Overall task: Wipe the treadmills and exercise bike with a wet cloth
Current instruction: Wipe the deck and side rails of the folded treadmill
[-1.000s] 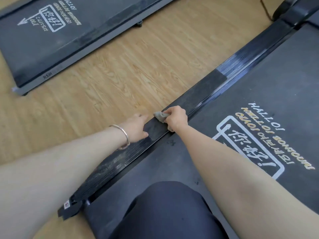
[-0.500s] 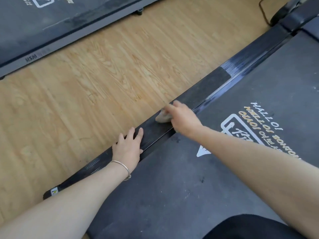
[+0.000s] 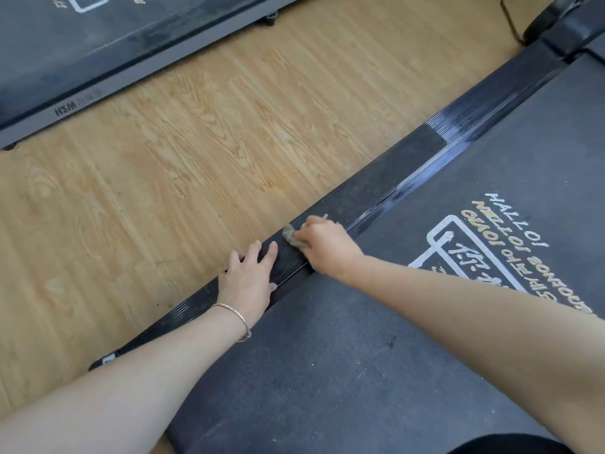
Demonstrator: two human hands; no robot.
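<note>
1. The right hand (image 3: pixel 324 245) pinches a small grey cloth (image 3: pixel 292 236) and presses it onto the side rail (image 3: pixel 376 185) of the near treadmill (image 3: pixel 327 371), fingers curled round the wad

2. The left hand (image 3: pixel 248 278) lies flat on the same rail just near of the cloth, fingers spread and straight, a bangle (image 3: pixel 237 317) on its wrist; it holds nothing and seems to brace the body

3. A second treadmill (image 3: pixel 108 37) sits far left across the wood floor (image 3: pixel 180 158); no exercise bike is in view

4. Risk: the cloth is bunched very small, so each pass likely covers only a narrow strip, and the ribbed grooves of the rail may keep their dust

5. Risk: the wad sits right by the left fingertips, so a stroke drawn toward the near end would run into that hand

6. Risk: weight on a wet rail could let the bracing palm slip

7. Against a second ago: the left hand was curled at the rail's floor-side edge; now it lies flat on top. The view has swung, hiding more of the far treadmill, and the dark knee has almost left the frame. The cloth is at about the same stretch of rail
</note>
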